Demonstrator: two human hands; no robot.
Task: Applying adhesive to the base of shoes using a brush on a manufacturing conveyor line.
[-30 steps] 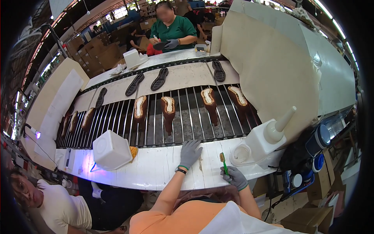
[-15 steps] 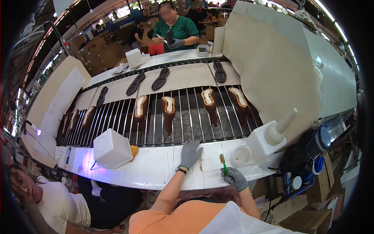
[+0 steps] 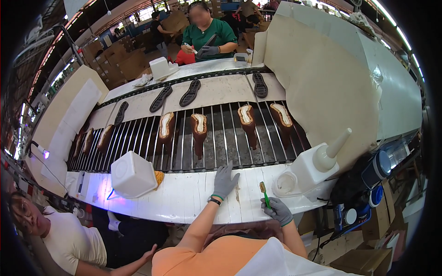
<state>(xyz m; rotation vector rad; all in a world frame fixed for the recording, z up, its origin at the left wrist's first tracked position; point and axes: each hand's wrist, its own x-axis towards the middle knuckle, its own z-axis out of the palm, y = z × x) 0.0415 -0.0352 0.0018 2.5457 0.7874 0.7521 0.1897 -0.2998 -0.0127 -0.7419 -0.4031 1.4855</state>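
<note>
My left hand (image 3: 224, 183), in a grey glove, lies on the white ledge (image 3: 184, 204) with its fingers stretched toward the rack's near edge. Its fingers are apart and hold nothing. My right hand (image 3: 279, 212), gloved in grey too, grips a green toothbrush-like brush (image 3: 265, 197) upright, its bristles brownish. Beyond the ledge, several brown shoe uppers (image 3: 199, 130) stand bottom up on a rack of metal rods (image 3: 221, 133). Their undersides carry a white, glossy patch. Behind them, dark shoe soles (image 3: 189, 93) lie tread up on a pale strip.
A white squeeze bottle (image 3: 308, 165) stands right of the brush. Left on the ledge sits a white container (image 3: 133, 175) beside a yellow sponge-like piece (image 3: 159, 178). A tall beige panel (image 3: 317, 73) borders the right. A person in green (image 3: 209, 34) works opposite; another person (image 3: 73, 234) sits at left.
My left hand's fingers have spread and shifted slightly; my right hand and the shoes stay put. The person opposite has tilted the dark sole. The seated person's hand has moved toward me.
</note>
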